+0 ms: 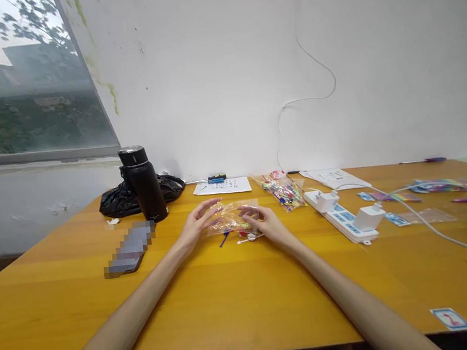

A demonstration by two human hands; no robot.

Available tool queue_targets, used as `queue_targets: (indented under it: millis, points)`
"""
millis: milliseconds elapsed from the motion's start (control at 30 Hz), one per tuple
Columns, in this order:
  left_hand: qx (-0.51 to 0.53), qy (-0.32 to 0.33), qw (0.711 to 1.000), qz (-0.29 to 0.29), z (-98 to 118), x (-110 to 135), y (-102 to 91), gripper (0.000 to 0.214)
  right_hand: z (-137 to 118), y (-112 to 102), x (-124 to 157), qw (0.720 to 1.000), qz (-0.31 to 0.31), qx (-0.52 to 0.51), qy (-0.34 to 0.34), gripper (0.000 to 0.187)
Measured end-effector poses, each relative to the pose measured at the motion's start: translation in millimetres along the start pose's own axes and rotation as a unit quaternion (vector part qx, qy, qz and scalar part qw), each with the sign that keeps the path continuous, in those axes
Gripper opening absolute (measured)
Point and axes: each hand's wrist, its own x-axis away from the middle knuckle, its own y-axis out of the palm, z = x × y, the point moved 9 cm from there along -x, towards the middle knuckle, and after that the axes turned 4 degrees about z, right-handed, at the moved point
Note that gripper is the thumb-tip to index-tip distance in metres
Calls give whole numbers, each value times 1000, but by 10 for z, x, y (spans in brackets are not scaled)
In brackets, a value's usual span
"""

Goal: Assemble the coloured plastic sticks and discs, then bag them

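A clear plastic bag (pixel 232 212) is stretched between my two hands, low over the table. At its left side, my left hand (pixel 195 227) has thumb and fingers bent onto the film. My right hand (pixel 270 225) grips the right side, its fingers curled inward. Just beneath the bag lie small plastic pieces: a blue stick-like piece (pixel 223 238), a white arrow-shaped piece (pixel 247 240), and red and green bits partly hidden by the film and my right fingers.
A black bottle (pixel 146 186), a black plastic bag (pixel 114 202) and a phone (pixel 135 247) are left. Behind are papers (pixel 234 185), screwdrivers (pixel 216 179) and a bag of colourful pieces (pixel 285 192). A power strip (pixel 345 222) with cables, packets (pixel 441 185) and a card (pixel 451 319) lie right.
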Motion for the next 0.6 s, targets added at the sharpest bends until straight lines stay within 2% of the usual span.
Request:
queue_targets:
  millis: [300, 433, 600]
  points:
    - [26, -12, 999, 20, -14, -20, -54, 43, -48, -90, -25, 999, 30, 22, -29, 46]
    - [42, -16, 999, 24, -35, -24, -69, 46, -73, -82, -21, 999, 31, 4, -39, 53]
    - [57, -9, 998, 4, -28, -13, -31, 50, -127, -99, -7, 998, 43, 8, -49, 55]
